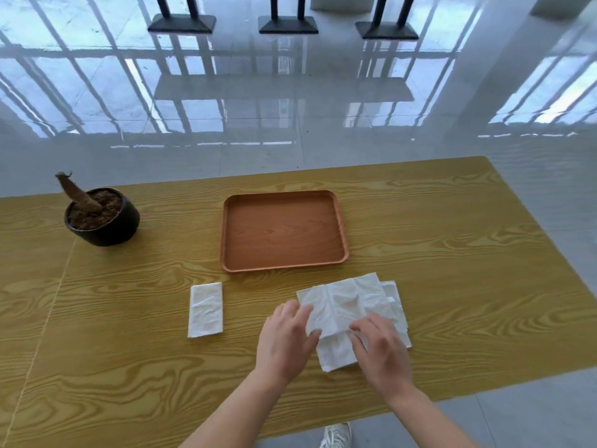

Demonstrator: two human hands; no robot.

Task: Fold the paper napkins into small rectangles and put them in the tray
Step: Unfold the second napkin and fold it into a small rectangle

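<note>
A white, crumpled paper napkin point(342, 302), spread open with creases running across it, lies on the near right part of a yellow wood-grain table point(129, 350), on top of a loose pile of further white napkins point(395, 305) whose edges stick out to the right and at the near side. The person's left hand point(286, 341) rests at the napkin's near left edge, fingers point(303, 313) extended and slightly curled, their tips on the paper; whether they pinch the edge or only press it cannot be told. The right hand point(381, 345) lies at the near right part of the same napkin, fingers bent down onto the sheet, the thumb side close to its lower edge; here too a real pinch cannot be made out. Both bare forearms come up from the bottom edge of the view.

To the left of the pile, apart from it, lies a small folded white napkin rectangle point(206, 309), flat on the table. Just beyond the pile sits a reddish-brown rectangular wooden tray point(232, 253) with rounded corners, holding no napkin. Farther left, well apart, stands a round black pot point(106, 231) filled with brown soil, a brown stub leaning out of it. Past the table's far edge lies a glossy pale tiled floor point(290, 92), and a white shoe point(336, 436) shows below the table's near edge.
</note>
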